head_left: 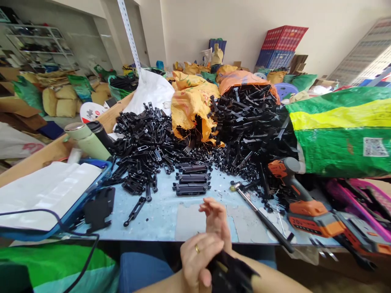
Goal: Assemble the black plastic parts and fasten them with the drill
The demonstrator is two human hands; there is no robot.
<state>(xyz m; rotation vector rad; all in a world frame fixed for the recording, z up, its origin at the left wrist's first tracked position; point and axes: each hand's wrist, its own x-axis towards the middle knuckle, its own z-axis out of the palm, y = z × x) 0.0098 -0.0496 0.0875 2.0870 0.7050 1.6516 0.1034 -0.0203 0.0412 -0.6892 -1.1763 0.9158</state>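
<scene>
My left hand (198,254), with a gold ring on one finger, is closed at my right wrist, over the edge of a black wrist wrap (233,273). Its fingertips are partly hidden there. My right hand (216,215) is raised just past it, fingers apart and slightly bent, holding nothing. Beyond my hands, several black assembled plastic brackets (192,188) lie in a neat stack of rows on the blue tabletop (161,221). A loose black arm piece (135,211) rests to their left.
Heaped black parts (146,138) cover the back, spilling beside an orange sack (192,106). At right lie a ratchet wrench (262,217) and a cordless drill (305,199), near a green sack (342,130). A blue tray (105,173) and green bottle (88,140) stand left.
</scene>
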